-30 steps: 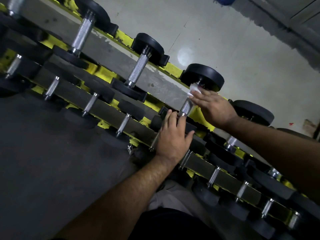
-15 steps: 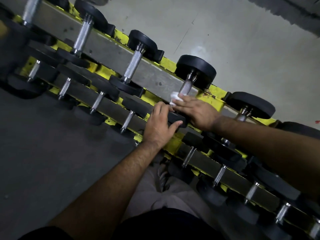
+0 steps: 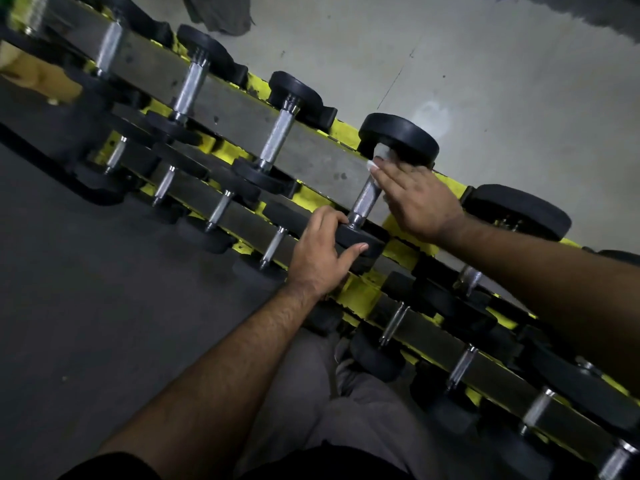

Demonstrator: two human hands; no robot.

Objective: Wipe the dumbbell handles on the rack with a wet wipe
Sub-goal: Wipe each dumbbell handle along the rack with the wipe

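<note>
A yellow rack with grey steel rails runs diagonally and carries several black dumbbells with knurled chrome handles. My right hand holds a white wet wipe against the far end of one chrome handle, just below the dumbbell's far black head. The fingers cover most of the wipe. My left hand grips the near black head of the same dumbbell, fingers over its top and thumb along its side.
More dumbbells fill the upper rail to the left and right, and smaller ones line the lower rail. A pale concrete floor lies beyond the rack, dark flooring to the left. My grey-trousered legs are below.
My right hand slid the wipe from the near end of the handle up to its far end by the black head. The left hand kept its grip on the near head.
</note>
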